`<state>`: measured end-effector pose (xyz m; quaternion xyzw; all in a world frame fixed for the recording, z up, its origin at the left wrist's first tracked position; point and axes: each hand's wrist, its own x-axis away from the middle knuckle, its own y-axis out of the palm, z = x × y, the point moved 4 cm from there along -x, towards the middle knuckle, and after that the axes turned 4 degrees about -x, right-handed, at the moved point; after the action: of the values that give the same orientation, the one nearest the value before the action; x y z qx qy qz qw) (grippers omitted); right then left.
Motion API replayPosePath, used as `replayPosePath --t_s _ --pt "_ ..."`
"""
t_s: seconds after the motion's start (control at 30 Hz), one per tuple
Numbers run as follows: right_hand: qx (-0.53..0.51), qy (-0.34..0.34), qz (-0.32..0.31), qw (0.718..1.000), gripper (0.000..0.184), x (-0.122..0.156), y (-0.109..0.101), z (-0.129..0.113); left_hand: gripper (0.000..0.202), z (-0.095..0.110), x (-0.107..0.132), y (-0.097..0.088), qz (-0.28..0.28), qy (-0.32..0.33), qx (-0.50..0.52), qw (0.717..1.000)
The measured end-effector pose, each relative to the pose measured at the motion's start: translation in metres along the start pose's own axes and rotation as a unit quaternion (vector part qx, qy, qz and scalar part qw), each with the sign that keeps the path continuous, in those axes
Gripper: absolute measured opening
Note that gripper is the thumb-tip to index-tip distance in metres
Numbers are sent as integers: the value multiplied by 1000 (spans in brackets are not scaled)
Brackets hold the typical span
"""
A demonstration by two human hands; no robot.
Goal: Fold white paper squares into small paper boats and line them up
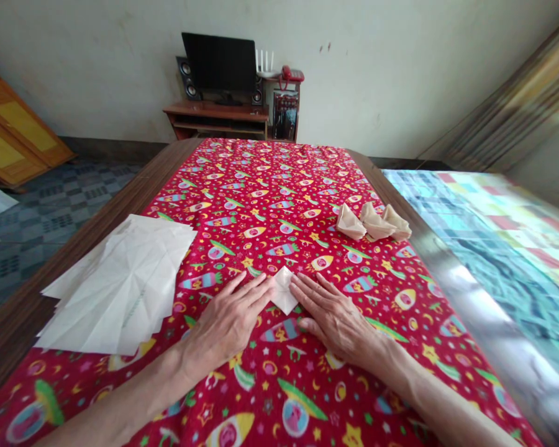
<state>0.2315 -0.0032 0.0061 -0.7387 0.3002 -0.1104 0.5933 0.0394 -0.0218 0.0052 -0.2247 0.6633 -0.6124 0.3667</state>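
Note:
A small folded square of white paper (285, 292) lies flat on the red patterned cloth (279, 211), one corner pointing away from me. My left hand (235, 310) rests palm down, its stretched fingertips pressing the paper's left corner. From the other side, the fingers of my right hand (333, 313) lie flat on the right corner, with the thumb a little apart. Both hands are open, and neither grips the paper. To the left is a stack of creased white paper sheets (125, 285). Several folded cream paper shapes (375, 222) sit together at the right.
The cloth covers a dark wooden table (144, 192). At the far end, a desk (218, 112) holds a monitor (221, 65), speakers and a red telephone (291, 74). A bed with a patterned cover (484, 248) stands at the right, a wooden cabinet (18, 124) at the left.

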Motion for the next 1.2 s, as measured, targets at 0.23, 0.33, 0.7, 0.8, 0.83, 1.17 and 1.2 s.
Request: replayPosePath --t_s 0.23,0.33,0.7,0.8,0.83,1.17,1.2 --pt "7 25 23 999 51 10 -1 5 50 -4 8 -2 48 -9 -6 999" --pt "14 33 35 999 45 7 -2 4 43 -13 4 -1 89 -38 48 994" --pt "27 39 131 990 24 -7 -6 -1 24 -24 -40 9 48 -161 90 982" --pt "50 64 158 984 24 -12 -13 -9 28 -25 -44 10 37 -169 142 975" --pt "62 76 173 980 27 -15 -16 -13 28 -24 -45 9 36 -171 156 972" --pt "-11 115 181 977 36 -34 -11 -34 30 -11 -45 -18 103 -171 283 938" --pt "-58 118 200 971 33 -33 -13 -29 29 -11 -44 -19 124 -160 291 935"
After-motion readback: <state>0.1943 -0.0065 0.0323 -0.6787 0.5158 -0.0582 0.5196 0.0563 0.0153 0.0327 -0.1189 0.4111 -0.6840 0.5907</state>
